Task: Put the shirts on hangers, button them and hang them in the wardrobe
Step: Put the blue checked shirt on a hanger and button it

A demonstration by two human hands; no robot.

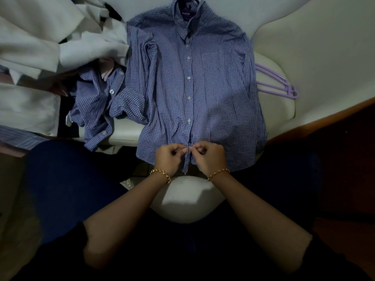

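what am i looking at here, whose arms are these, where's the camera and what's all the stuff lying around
There is no machine here. This is one picture from a wide-angle camera worn on a person's head and looking down, so the two arms reaching in from the bottom are the wearer's own. The left hand and right hand pinch the front edges of a blue checked shirt near its hem, about where the lowest button would be. The buttons above look done up. The shirt lies flat on a white cushioned seat. To its right lie spare lilac hangers. To its left are a crumpled striped shirt and a heap of pale clothes.
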